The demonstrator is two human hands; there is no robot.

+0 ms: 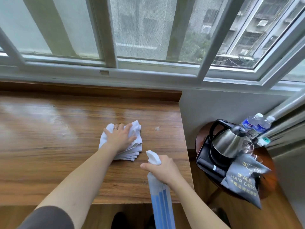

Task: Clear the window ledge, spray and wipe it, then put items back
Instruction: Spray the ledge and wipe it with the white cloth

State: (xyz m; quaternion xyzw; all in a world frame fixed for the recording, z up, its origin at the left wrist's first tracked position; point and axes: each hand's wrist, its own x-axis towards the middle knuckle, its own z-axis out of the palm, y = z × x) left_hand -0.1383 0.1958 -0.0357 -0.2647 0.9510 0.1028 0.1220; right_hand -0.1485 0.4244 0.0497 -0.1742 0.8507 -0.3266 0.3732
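Head view: left hand (121,138) presses flat, fingers spread, on the folded white cloth (132,151) mid brown wooden ledge (49,146); right hand (162,171) grips the blue spray bottle (160,200). Wiping could miss the spray droplets (157,128) just right of the cloth, leaving them unwiped.

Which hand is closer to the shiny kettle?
Right. The right hand, holding the spray bottle, is just left of the kettle; the left hand is farther left.

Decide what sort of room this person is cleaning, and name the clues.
Probably a hotel room. A small round side table holds an electric kettle on a black tray, two water bottles and a grey bag marked HAIR DRIER, beside a wooden window ledge.
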